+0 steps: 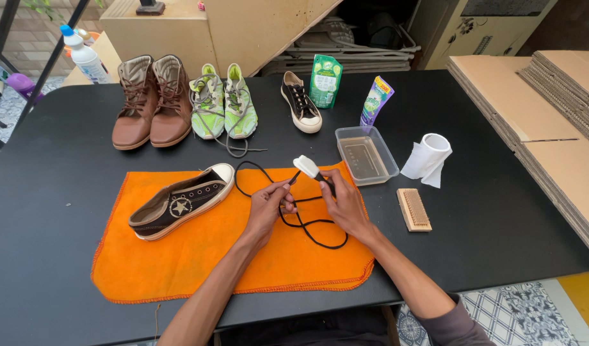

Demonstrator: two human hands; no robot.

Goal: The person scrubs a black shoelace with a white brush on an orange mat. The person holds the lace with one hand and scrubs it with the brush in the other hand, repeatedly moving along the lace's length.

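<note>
Over the orange cloth [179, 256] my left hand [267, 205] pinches a black shoelace [307, 225] near its end. The lace loops over the cloth below and behind both hands. My right hand [346, 202] grips a small brush with a white head [305, 165], and that head touches the lace just above my left fingers. A black low sneaker with a white sole [182, 200] lies laceless on the cloth to the left of my hands.
On the black table [64, 192] stand brown boots [150, 99], green running shoes [223, 102], a second black sneaker [301, 102], a green pouch [324, 80], a purple tube [376, 99], a clear tub [365, 154], a paper roll [429, 157] and a wooden brush [414, 209]. Cardboard sheets [550, 109] lie right.
</note>
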